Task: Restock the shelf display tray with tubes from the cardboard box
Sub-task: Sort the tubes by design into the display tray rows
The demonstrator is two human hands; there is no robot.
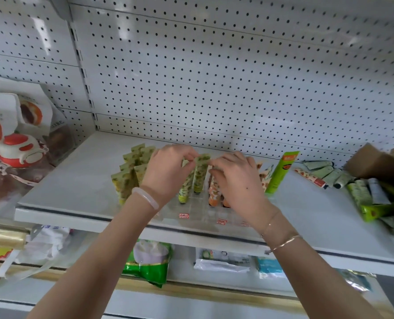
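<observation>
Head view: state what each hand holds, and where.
Left hand and right hand both pinch one green tube by its flat top end, cap down in the clear tray.

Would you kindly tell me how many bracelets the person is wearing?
3: a pale bangle on the left wrist; a thin chain and a gold bangle on the right wrist. None appears hidden.
</observation>
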